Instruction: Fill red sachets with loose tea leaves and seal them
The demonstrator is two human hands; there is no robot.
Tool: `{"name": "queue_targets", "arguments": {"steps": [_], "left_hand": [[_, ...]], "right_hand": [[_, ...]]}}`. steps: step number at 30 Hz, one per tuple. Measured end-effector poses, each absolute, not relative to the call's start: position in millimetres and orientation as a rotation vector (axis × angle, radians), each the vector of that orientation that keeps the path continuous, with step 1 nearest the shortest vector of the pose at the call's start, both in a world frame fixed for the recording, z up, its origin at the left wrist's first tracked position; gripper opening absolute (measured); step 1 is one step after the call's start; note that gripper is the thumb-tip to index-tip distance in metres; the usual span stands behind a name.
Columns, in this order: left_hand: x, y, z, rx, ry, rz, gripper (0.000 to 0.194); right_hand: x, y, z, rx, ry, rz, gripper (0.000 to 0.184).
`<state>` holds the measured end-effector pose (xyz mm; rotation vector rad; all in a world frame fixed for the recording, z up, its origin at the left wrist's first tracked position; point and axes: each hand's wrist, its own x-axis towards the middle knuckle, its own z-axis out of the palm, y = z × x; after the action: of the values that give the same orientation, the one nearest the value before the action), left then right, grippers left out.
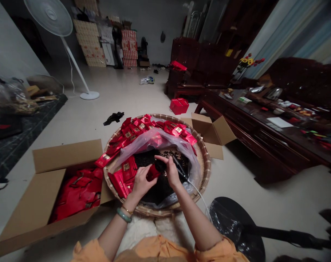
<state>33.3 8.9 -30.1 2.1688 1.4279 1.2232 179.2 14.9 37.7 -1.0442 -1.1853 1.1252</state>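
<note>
Head view: your left hand (141, 183) is closed on a red sachet (153, 172), and your right hand (171, 171) is closed on a slim black tool (179, 167), whose white cord (198, 193) runs off toward the lower right. The two grips work close together, directly above a heap of dark loose leaf (157, 193), probably tea, which lies in a clear plastic liner (143, 143) on a round woven bamboo tray (204, 163).

Status: a large amount of leaf remains under the grip. Many red sachets (142, 126) are piled along the tray's far side, beyond the grip, and more lie just left of it. The count is too high to fix because the sachets overlap. Left of the grip, an open cardboard box (46, 196) holds a red mass of packed sachets (78, 193); you cannot tell the number inside.

Count of items in view: 2 hands, 1 sachet in hand, 1 tool, 1 tray, 1 liner and 2 open boxes. The second box (211, 133) stands beyond the grip, behind the tray's right rim. A green bangle (124, 215) sits on your left wrist.
</note>
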Motion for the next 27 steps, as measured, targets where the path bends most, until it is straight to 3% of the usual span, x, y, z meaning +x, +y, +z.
{"name": "queue_targets", "arguments": {"steps": [6, 13, 18, 24, 27], "left_hand": [[35, 9, -30, 2.123, 1.434, 1.226, 0.052], [33, 9, -33, 2.038, 1.453, 1.376, 0.048], [32, 12, -35, 2.071, 1.493, 1.401, 0.044], [33, 11, -34, 2.071, 1.455, 1.344, 0.048], [34, 9, -33, 2.091, 1.458, 1.314, 0.047]], "right_hand": [[181, 16, 47, -0.862, -0.935, 1.257, 0.057], [189, 19, 47, -0.893, -0.6, 1.175, 0.04], [190, 12, 35, -1.148, -0.939, 1.118, 0.032], [188, 0, 26, -1.156, -1.419, 1.056, 0.065], [187, 0, 27, -1.17, -1.486, 0.94, 0.048]]}}
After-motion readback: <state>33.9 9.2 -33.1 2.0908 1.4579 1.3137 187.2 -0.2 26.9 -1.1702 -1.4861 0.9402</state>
